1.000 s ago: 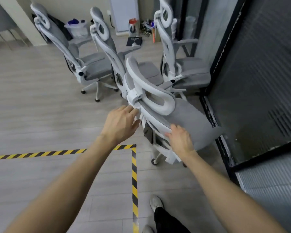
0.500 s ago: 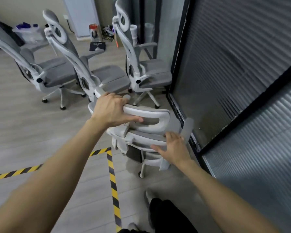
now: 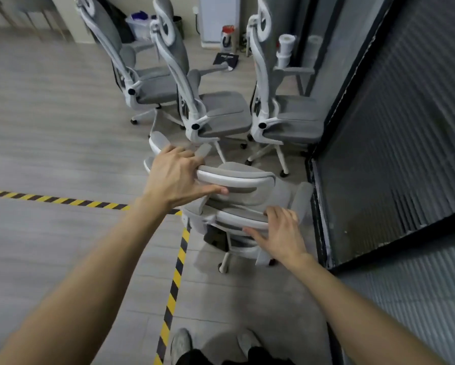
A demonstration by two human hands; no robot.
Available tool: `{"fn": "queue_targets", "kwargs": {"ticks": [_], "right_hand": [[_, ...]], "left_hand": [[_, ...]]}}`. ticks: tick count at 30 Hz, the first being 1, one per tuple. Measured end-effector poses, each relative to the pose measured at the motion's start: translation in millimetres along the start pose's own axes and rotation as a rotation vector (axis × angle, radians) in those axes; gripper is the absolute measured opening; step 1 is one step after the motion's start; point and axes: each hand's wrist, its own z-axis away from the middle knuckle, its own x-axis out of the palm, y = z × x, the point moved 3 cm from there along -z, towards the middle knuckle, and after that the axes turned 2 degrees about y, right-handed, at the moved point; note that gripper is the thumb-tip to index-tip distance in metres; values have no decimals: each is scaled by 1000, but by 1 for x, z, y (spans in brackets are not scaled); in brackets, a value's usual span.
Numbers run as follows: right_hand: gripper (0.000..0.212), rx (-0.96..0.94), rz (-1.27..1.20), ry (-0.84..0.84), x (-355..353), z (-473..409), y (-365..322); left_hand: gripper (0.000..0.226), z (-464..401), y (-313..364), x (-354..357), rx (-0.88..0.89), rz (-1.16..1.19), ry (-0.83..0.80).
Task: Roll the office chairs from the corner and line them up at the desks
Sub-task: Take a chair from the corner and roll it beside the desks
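Observation:
A grey and white office chair [image 3: 250, 198] stands right below me, seen from above its backrest. My left hand [image 3: 176, 180] grips the headrest at its left end. My right hand [image 3: 279, 233] lies on the top edge of the backrest, lower right, fingers curled over it. Three more matching chairs stand behind it: a left chair [image 3: 142, 83], a middle chair [image 3: 210, 111] and a right chair [image 3: 281, 119], all with their backs to me. The held chair's casters [image 3: 222, 267] rest on the floor.
A dark ribbed glass partition [image 3: 395, 127] with a black frame runs along the right, close to the chairs. Yellow-black tape [image 3: 176, 275] marks a corner on the grey floor. Boxes, a bin and small items [image 3: 226, 40] lie in the far corner. My feet [image 3: 181, 343] show at the bottom.
The near chair has turned its back toward me and come closer. My left hand went from the frame to gripping the headrest; my right hand stays on the backrest edge.

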Motion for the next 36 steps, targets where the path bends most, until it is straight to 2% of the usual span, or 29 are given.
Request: {"fn": "queue_targets", "kwargs": {"ticks": [7, 10, 16, 20, 25, 32, 36], "right_hand": [[84, -141, -153, -2, 2, -33, 8], [89, -224, -164, -78, 5, -52, -2], [95, -426, -196, -254, 24, -94, -40], [98, -546, -159, -258, 44, -104, -86], [85, -658, -178, -263, 65, -121, -153], [102, -737, -326, -263, 102, -179, -252], [107, -821, -327, -305, 130, -219, -311]], "left_hand": [[88, 48, 13, -21, -179, -120, 33], [84, 70, 5, -28, -242, -144, 64], [60, 126, -23, -44, -321, -183, 182], [58, 151, -41, -50, -443, -308, 238], [56, 185, -67, -60, -584, -433, 362], [60, 209, -131, -68, -733, -617, 456], [59, 219, -180, -67, -795, -718, 497]]}}
